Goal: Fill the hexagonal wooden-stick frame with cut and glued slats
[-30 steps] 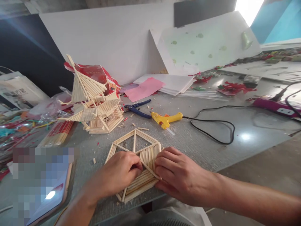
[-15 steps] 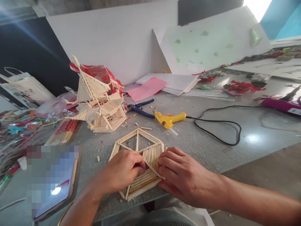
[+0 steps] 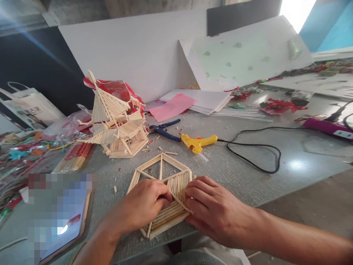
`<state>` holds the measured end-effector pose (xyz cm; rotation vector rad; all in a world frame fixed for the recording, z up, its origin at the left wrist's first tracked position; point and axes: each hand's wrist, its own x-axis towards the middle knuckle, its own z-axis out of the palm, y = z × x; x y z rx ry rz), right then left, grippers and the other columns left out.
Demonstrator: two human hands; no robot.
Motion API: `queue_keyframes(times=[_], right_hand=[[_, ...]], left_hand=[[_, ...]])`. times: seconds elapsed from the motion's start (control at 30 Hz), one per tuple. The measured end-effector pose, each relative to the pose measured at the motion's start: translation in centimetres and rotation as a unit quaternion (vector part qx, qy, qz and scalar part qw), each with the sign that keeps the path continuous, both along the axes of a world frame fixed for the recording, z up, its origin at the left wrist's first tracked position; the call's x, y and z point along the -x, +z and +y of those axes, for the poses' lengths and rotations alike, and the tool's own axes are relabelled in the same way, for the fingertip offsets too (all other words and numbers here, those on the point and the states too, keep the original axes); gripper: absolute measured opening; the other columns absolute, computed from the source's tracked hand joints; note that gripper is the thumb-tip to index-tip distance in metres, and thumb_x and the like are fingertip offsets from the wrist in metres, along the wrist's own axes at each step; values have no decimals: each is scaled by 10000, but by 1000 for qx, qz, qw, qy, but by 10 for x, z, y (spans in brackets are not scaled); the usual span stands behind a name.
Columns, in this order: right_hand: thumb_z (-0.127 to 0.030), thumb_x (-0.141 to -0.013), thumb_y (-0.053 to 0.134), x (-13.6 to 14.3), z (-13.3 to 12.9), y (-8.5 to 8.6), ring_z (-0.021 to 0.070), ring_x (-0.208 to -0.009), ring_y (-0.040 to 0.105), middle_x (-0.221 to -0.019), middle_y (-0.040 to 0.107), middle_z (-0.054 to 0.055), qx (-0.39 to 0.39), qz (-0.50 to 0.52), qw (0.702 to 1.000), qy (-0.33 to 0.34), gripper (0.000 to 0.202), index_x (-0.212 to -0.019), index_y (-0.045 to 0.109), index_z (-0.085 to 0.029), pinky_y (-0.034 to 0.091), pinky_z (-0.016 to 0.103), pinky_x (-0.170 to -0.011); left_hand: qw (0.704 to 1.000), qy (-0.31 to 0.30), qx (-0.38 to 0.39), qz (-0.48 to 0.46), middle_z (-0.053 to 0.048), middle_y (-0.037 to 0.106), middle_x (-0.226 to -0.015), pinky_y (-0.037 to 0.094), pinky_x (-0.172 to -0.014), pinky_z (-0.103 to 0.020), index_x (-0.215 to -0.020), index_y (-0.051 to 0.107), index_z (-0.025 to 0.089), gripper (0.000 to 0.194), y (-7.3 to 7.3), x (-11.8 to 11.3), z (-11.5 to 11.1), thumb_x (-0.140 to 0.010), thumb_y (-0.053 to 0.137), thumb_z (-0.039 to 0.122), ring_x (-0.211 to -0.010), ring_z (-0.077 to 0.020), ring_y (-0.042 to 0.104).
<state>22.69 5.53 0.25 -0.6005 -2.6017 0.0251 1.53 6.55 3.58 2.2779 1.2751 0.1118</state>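
A hexagonal frame of wooden sticks (image 3: pixel 174 215) lies flat near the table's front edge. Two of its wedges are filled with rows of sticks; the far wedges are open, with bare spokes. My left hand (image 3: pixel 147 202) is closed over the centre, its thumb and finger pinched at the inner end of a diagonal stick (image 3: pixel 180 202). At the frame's right corner, my right hand (image 3: pixel 211 208) curls its fingers around the edge, by that stick's outer end. Its fingertips are partly hidden.
Behind the frame stands a stick-built pagoda model (image 3: pixel 118 129). Blue pliers (image 3: pixel 167 131) and a yellow glue gun (image 3: pixel 198 142) with a black cord lie beyond. A phone (image 3: pixel 68 221) is at left, bundled sticks (image 3: pixel 73 156) behind it, a purple power strip (image 3: pixel 328 128) far right.
The whole view has shifted slightly, with the table things sitting a little lower in the picture. Both hands keep nearly the same hold on the frame.
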Motion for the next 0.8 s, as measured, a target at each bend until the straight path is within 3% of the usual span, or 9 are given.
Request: queue_keyframes(times=[0.3, 0.43, 0.6, 0.7, 0.8], right_hand=[[-234, -881, 405, 1, 0, -2, 164, -802, 504, -800, 573, 65, -1, -1, 1000, -4, 184, -815, 550, -143, 393, 340, -738], [-260, -878, 426, -3, -2, 2, 173, -835, 505, -833, 578, 76, -8, -1, 1000, -2, 170, -856, 550, -146, 396, 349, -757], [-281, -876, 441, -13, 17, 37, 188, -881, 491, -922, 570, 101, -50, 6, 998, -28, 189, -898, 558, -134, 386, 356, -783], [-254, -880, 425, -10, 43, 62, 190, -846, 493, -879, 571, 98, -105, -14, 992, -74, 203, -859, 577, -121, 385, 346, -758], [-235, -869, 432, 0, 69, 74, 184, -812, 496, -830, 572, 87, -116, -76, 986, -92, 204, -826, 592, -115, 377, 330, -752]], left_hand=[[1000, 2, -6, -11, 12, 652, -819, 400, -733, -252, -781, 660, 219, 238, 0, -2, -2, -760, 438, 138, -802, -134, 566], [996, 52, -14, -66, 19, 665, -861, 419, -726, -244, -857, 670, 242, 201, 8, 3, -3, -808, 476, 255, -797, -125, 581], [977, 153, -79, -124, 28, 672, -818, 433, -663, -234, -874, 660, 244, 209, 28, 15, -6, -808, 501, 362, -738, -122, 585], [968, 177, -111, -139, 31, 672, -806, 437, -651, -233, -864, 658, 249, 201, 34, 22, -9, -797, 516, 374, -727, -124, 586], [966, 180, -130, -133, 27, 671, -844, 447, -686, -241, -872, 653, 257, 195, 31, 27, -16, -800, 515, 374, -765, -131, 594]])
